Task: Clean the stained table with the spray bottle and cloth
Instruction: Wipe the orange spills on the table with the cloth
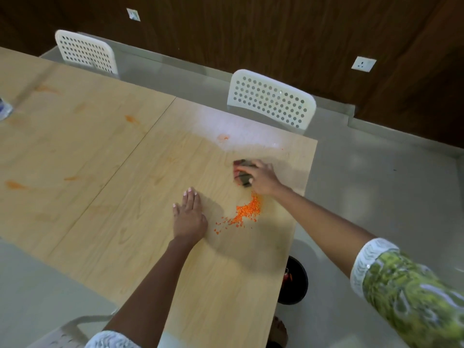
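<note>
The right hand (pixel 261 178) rests on a dark cloth (pixel 243 175) near the right edge of the desk (pixel 125 156). Its fingers (pixel 244 168) curl over the cloth and hold it against the wood; motion blur hides how tightly they grip. The left hand (pixel 189 216) lies palm down on the desk, fingers straight and together, holding nothing.

A pile of small orange grains (pixel 244 212) lies between the two hands, just below the right wrist. A pale orange stain (pixel 223 137) sits beyond the cloth, inside a whitish patch. Further orange smears (pixel 131 119) mark the left part of the desk.

At the far left edge of the view, a clear bottle (pixel 4 109), possibly the spray bottle, stands on the desk, mostly cut off.

Two white perforated chairs (pixel 272 100) stand at the far side. A black bin (pixel 293 282) sits on the floor beside the desk's near right corner.
</note>
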